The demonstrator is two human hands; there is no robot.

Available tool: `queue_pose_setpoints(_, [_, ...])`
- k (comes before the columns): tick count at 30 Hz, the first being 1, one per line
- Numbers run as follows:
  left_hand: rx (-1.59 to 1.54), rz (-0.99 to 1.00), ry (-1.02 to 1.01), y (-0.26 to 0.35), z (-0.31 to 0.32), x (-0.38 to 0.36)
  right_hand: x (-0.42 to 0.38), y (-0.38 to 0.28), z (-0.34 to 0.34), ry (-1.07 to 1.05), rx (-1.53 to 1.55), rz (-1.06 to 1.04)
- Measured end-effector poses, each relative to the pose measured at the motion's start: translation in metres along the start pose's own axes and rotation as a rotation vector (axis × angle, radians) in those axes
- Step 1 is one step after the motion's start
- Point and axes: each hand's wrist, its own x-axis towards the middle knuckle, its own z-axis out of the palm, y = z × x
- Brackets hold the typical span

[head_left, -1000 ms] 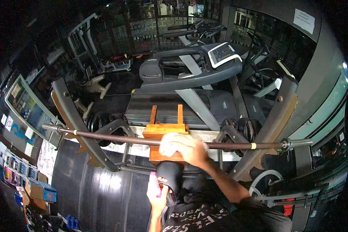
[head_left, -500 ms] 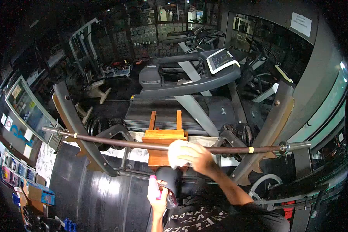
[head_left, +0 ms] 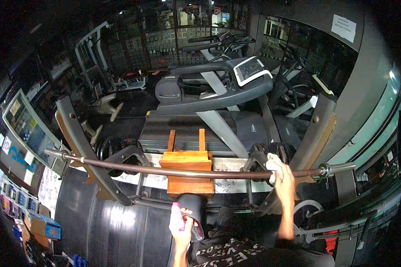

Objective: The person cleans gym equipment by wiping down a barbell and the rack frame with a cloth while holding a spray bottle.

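A long barbell bar (head_left: 187, 172) rests across the two uprights of a metal rack. My right hand (head_left: 284, 184) is closed around a white cloth (head_left: 275, 163), which is wrapped against the bar toward its right end. Low in the middle, my left hand (head_left: 182, 229) grips a spray bottle (head_left: 177, 213) with a pink and white trigger head; its lower part shows beneath my fingers. Close by that bottle is the black padded end of a bench (head_left: 192, 204). Behind the bar stands a wooden box (head_left: 189, 184) with two upright slats.
The rack's left upright (head_left: 73, 129) and right upright (head_left: 318, 129) flank the bar. A treadmill (head_left: 218, 93) stands beyond it. Dark weight plates (head_left: 109, 149) hang low by the rack. At lower left are a blue cardboard box (head_left: 52, 230) and blue dumbbells (head_left: 79, 260).
My right hand has moved along the bar with the cloth, from the middle to near the right upright. My left hand still holds the spray bottle in about the same place.
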Motion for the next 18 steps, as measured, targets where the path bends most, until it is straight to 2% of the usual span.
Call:
queue_pose_setpoints(1, [0.011,-0.008,0.016,-0.001,0.001,-0.001,-0.002,-0.006,0.011,0.049,-0.064,-0.088])
queue_pose_setpoints(2, [0.022,-0.016,0.032,-0.002,0.003,-0.002,-0.005,-0.017,0.019,-0.006,-0.049,-0.126])
queue_pose_setpoints(3, [0.022,-0.018,0.03,-0.002,0.006,-0.002,-0.004,-0.018,0.033,0.014,-0.075,-0.361])
queue_pose_setpoints(4, [-0.002,-0.021,0.048,-0.003,0.01,-0.003,-0.008,-0.025,0.048,0.023,-0.11,-0.43])
queue_pose_setpoints(5, [-0.026,-0.021,0.064,-0.003,0.012,-0.003,-0.013,-0.04,0.061,0.029,-0.08,-0.452])
queue_pose_setpoints(7, [-0.031,-0.019,0.024,-0.004,0.014,-0.001,-0.021,-0.057,0.083,-0.152,-0.095,-0.406])
queue_pose_setpoints(10, [-0.018,-0.03,-0.03,-0.001,0.017,0.0,-0.022,-0.078,0.081,-0.402,0.322,-0.468])
queue_pose_setpoints(11, [-0.002,-0.042,-0.043,0.0,0.018,0.0,-0.022,-0.074,0.08,-0.403,0.327,-0.466])
queue_pose_setpoints(13, [-0.013,-0.05,-0.024,0.002,0.02,0.0,-0.023,-0.055,0.077,-0.306,0.788,-0.203])
queue_pose_setpoints(14, [-0.03,-0.058,-0.008,0.002,0.021,0.0,-0.031,-0.037,0.077,-0.089,0.534,-0.128])
queue_pose_setpoints(17, [-0.016,-0.045,0.007,-0.003,0.02,-0.001,-0.013,-0.021,0.04,-0.014,0.58,0.042])
queue_pose_setpoints(18, [-0.018,-0.047,-0.004,-0.003,0.02,-0.001,-0.01,-0.027,0.027,0.005,0.623,0.159])
